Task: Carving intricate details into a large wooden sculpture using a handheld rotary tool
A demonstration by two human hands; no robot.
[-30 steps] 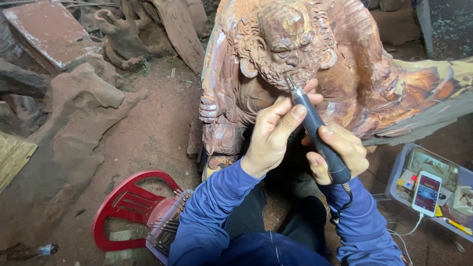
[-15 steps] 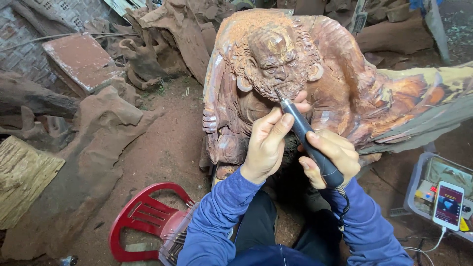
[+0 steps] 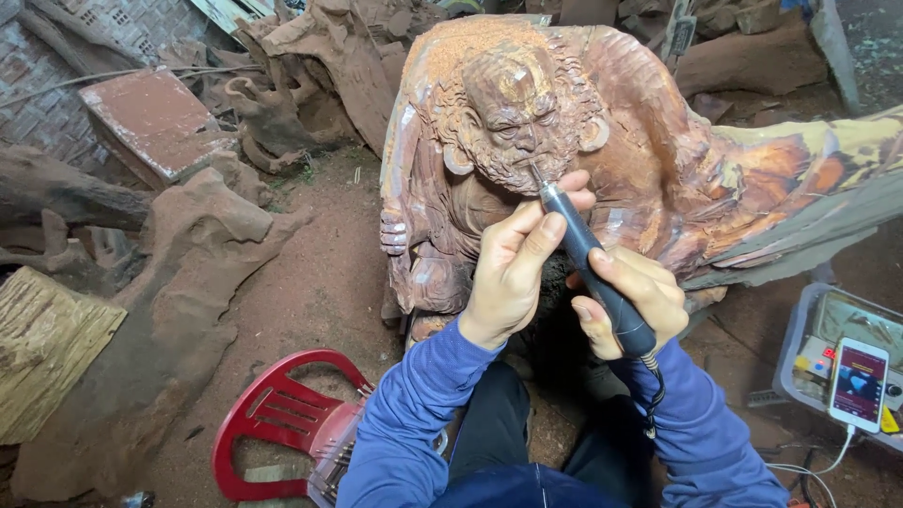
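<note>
A large reddish wooden statue [image 3: 649, 141] of a bearded figure stands in front of me. I hold a dark, pen-shaped rotary carving tool [image 3: 593, 268] with both hands. Its thin bit touches the carved beard just below the mouth. My left hand [image 3: 513, 268] pinches the front of the tool near the tip, thumb and fingers around it. My right hand [image 3: 635, 301] grips the rear of the tool body, where a black cable leaves it. Both arms wear blue sleeves.
A red plastic chair [image 3: 273, 414] lies at lower left. Rough wood pieces and roots [image 3: 160, 310] fill the left side on a dirt floor. A grey tray [image 3: 800, 353] at right holds a charging phone [image 3: 858, 384] with a lit screen.
The view has tilted so the statue's face sits lower and nearer. The tool's tip has moved up a little along the beard toward the mouth; both hands keep their grip.
</note>
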